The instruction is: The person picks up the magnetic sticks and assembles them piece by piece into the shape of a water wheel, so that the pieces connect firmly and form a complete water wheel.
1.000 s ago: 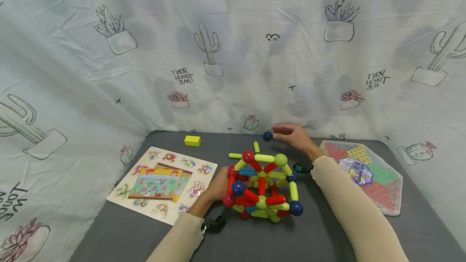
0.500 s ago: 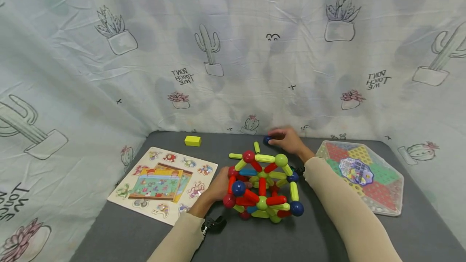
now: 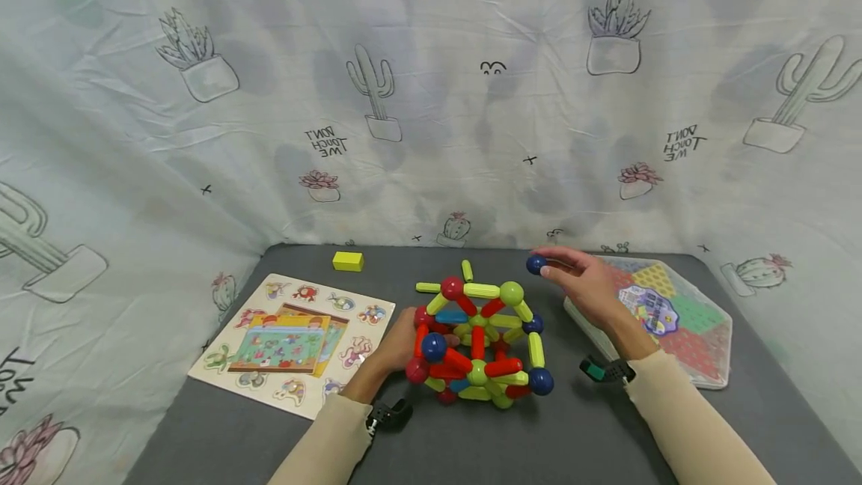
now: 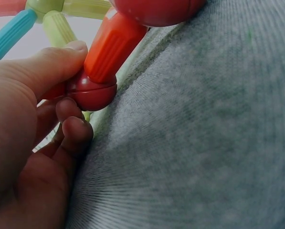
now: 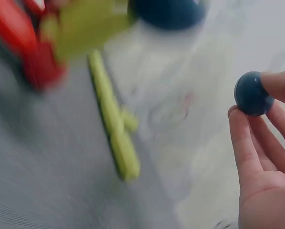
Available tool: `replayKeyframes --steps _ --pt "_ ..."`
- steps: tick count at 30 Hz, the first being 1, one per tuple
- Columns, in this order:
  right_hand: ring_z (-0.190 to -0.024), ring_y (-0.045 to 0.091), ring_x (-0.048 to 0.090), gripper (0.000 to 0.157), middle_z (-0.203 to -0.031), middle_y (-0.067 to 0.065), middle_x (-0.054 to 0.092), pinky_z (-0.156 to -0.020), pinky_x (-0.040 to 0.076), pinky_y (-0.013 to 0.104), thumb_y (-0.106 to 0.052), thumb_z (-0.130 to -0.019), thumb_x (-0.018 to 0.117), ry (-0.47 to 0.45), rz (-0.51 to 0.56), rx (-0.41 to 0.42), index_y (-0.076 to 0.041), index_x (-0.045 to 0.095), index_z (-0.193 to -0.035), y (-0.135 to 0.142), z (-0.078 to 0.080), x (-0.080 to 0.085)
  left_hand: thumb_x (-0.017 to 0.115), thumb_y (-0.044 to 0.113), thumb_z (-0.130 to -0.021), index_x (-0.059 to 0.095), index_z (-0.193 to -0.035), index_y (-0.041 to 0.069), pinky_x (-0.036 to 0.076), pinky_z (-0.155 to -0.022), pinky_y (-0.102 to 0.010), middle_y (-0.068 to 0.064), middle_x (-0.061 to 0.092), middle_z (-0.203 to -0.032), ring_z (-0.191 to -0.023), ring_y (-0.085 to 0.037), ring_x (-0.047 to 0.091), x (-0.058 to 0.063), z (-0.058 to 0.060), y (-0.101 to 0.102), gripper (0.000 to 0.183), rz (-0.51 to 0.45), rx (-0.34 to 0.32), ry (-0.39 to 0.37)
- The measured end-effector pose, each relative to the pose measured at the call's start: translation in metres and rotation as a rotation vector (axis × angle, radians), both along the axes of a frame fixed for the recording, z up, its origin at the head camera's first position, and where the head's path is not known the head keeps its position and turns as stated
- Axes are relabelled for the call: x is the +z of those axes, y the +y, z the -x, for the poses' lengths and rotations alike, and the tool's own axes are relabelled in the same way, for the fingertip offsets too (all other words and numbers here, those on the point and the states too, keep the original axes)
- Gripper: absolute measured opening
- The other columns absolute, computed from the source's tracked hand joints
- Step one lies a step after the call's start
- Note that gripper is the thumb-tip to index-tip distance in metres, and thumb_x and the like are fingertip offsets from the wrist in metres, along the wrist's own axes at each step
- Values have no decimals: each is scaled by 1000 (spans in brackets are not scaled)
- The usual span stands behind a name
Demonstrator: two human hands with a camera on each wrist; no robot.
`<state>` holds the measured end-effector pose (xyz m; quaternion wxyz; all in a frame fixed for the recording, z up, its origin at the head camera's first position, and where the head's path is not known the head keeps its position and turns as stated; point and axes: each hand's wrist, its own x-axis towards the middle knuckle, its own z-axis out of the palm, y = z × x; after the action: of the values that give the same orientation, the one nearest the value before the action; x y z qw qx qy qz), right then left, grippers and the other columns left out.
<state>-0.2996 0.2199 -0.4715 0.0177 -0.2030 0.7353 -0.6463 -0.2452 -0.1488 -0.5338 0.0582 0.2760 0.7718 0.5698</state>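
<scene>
In the head view a model of magnetic rods and balls (image 3: 478, 343), in red, yellow-green and blue, stands on the table. My left hand (image 3: 400, 341) grips its left side. The left wrist view has the thumb and curled fingers at a red ball (image 4: 97, 94), with an orange-red rod (image 4: 116, 45) rising from it. My right hand (image 3: 594, 292) holds a dark blue ball (image 3: 536, 264) above the table, right of the model. Seen from the right wrist, that blue ball (image 5: 252, 95) is pinched between thumb and fingertips.
Loose yellow-green rods (image 3: 429, 287) lie behind the model, near a yellow block (image 3: 348, 261). On the left is a picture puzzle board (image 3: 214, 374) with smaller pictures on top. A clear-lidded box (image 3: 703, 320) of coloured pieces lies at right. A printed curtain (image 3: 431, 96) hangs behind.
My right hand has reached the blue ball at the table's back, taken hold of it and lifted it to the right. The left hand keeps its grip on the model.
</scene>
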Motion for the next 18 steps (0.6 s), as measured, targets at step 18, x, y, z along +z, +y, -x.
replayKeyframes --steps 18 --pt "-116 18 78 39 -134 5 78 -95 65 34 16 -100 63 50 35 392 7 69 -136 -11 -118 27 81 11 -99 78 -122 6 64 -87 -26 -13 83 -105 -89 -8 78 1 -1 3 24 -16 4 -53"
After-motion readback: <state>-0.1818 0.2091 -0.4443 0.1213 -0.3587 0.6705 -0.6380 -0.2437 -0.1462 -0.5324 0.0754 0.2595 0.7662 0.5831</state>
